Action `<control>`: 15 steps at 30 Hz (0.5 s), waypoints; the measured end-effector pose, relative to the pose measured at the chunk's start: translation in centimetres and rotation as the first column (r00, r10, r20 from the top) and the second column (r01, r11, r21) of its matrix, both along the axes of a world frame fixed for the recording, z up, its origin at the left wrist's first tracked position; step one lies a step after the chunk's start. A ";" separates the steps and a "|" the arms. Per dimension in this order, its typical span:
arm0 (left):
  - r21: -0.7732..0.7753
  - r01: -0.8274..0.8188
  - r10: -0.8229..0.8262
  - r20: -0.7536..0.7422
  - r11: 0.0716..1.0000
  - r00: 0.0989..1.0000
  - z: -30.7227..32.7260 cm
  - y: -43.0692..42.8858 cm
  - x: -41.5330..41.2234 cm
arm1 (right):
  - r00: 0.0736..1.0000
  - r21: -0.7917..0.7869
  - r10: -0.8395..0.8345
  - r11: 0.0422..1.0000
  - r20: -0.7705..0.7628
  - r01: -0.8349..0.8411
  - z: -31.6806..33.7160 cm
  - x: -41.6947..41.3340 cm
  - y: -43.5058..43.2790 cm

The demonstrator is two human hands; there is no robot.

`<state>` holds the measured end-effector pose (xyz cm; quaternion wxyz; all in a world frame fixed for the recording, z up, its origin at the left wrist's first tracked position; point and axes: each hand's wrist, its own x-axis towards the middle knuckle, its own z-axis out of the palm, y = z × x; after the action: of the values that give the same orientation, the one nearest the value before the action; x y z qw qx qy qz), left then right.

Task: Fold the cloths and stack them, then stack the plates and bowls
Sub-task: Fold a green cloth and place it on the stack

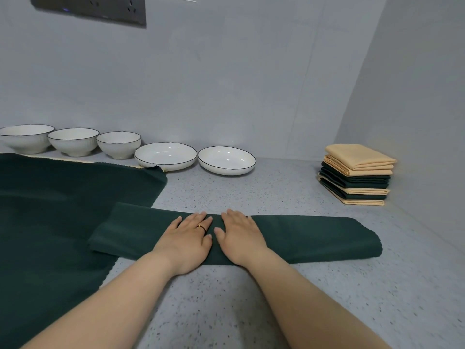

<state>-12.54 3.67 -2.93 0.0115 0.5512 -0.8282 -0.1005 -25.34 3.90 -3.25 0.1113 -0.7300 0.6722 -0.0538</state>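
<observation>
Folded dark green cloth (302, 238): long narrow band on the speckled counter (251, 311), long axis running left–right across the view, right end rounded, left end overlapping the flat unfolded green cloth (50, 210).

Left hand (187, 241) and right hand (239, 238) lie palm-down side by side at the band's middle, fingers straight and close together, pressing flat, gripping nothing. Ring on a left finger.

Far right corner: stack of folded cloths (357, 175), tan and green layers alternating. Along the back wall: three bowls (73, 142), then two plates (166, 156), all separate, unstacked.
</observation>
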 end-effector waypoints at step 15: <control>-0.001 -0.213 0.213 0.039 0.977 0.976 0.2 -1.2 3.5 | 0.921 0.030 -0.370 0.926 -0.126 0.376 0.5 -15.6 3.5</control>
<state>-9.08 2.49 -2.77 0.0052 0.6385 -0.7644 -0.0892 -40.92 7.41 -2.72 0.0788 -0.5873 0.8054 -0.0126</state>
